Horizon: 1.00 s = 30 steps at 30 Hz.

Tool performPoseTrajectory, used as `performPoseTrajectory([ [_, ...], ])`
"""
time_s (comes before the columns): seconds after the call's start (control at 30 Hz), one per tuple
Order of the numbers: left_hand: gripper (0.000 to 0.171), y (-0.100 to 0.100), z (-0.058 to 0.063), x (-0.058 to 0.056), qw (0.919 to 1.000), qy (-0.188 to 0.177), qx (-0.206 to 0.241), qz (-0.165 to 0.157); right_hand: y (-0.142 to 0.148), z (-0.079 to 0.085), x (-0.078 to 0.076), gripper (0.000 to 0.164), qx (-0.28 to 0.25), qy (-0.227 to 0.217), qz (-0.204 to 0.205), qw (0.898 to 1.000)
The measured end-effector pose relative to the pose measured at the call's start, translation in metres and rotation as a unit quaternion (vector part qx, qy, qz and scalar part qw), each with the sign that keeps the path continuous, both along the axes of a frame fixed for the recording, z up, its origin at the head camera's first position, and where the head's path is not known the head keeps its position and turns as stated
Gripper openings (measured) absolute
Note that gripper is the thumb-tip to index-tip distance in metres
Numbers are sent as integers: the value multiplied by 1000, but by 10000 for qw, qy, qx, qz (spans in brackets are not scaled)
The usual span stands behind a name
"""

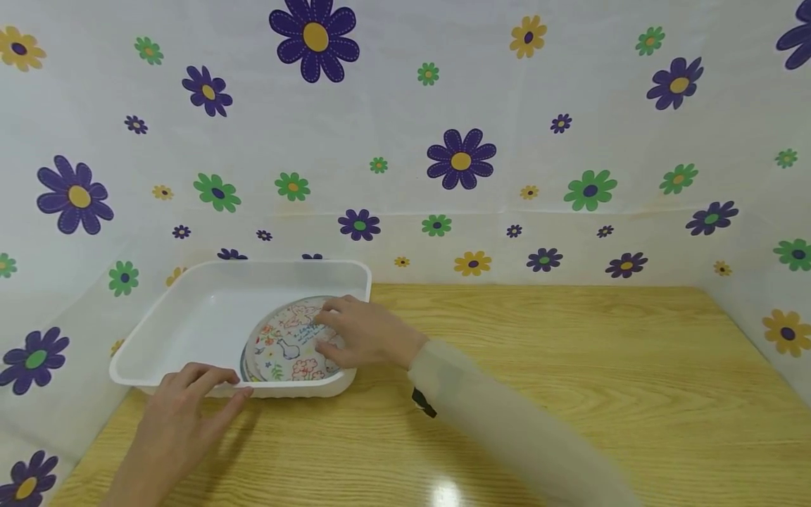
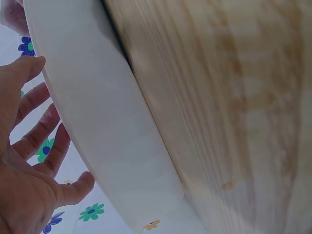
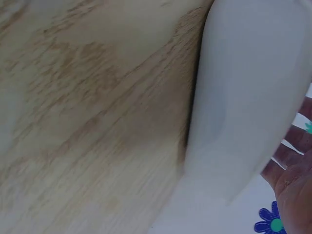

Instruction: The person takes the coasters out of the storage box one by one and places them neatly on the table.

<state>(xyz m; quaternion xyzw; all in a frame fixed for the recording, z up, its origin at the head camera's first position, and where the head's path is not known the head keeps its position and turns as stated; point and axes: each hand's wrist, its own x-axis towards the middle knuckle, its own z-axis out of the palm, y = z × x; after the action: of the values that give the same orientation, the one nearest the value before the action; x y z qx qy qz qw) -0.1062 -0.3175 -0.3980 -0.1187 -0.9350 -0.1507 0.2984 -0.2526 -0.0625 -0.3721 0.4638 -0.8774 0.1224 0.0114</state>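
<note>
A white plastic tray point(image 1: 209, 317) stands at the left of the table. Leaning inside its right front part is a round, flat disc point(image 1: 285, 345) printed with red, blue and green drawings; the edge of another round piece shows under it. My right hand point(image 1: 361, 332) reaches over the tray's right side, fingers spread and slightly bent, tips on or close over the disc's right part. My left hand point(image 1: 190, 412) is at the tray's front rim, fingertips and thumb right at the edge. In the left wrist view, its fingers point(image 2: 36, 134) are apart along the rim.
The tray rests on a yellow wood-grain table point(image 1: 538, 380). Behind and at both sides hangs a white cloth point(image 1: 393, 113) with purple, green and yellow flowers, close to the tray's back and left sides. A small black item point(image 1: 423, 403) shows under the right sleeve point(image 1: 494, 415).
</note>
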Motion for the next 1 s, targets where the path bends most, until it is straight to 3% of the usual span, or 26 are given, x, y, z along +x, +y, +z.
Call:
performPoseTrajectory([
  [0.13,25,0,-1,-2,9999,104,-17,-39,-7,-3,-6,48,120,-218,-204,9995],
  [0.27,24,1,-1,-2,10000,70,-17,-2,-18,-6,-8,57,598,-371,-619,9956],
  [0.43,24,1,1,-1,10000,3,-53,30,-35,-10,-3,73,1603,-250,-1186,9796],
  [0.6,24,1,2,0,10000,-47,-30,69,-46,-11,4,75,2138,92,-1538,9647],
  [0.8,24,2,-1,-1,10000,-36,-28,11,-51,-12,4,72,2426,402,-1859,9513],
  [1.0,24,1,0,-1,9997,-209,-39,130,-52,-16,1,60,1913,423,-1909,9619],
])
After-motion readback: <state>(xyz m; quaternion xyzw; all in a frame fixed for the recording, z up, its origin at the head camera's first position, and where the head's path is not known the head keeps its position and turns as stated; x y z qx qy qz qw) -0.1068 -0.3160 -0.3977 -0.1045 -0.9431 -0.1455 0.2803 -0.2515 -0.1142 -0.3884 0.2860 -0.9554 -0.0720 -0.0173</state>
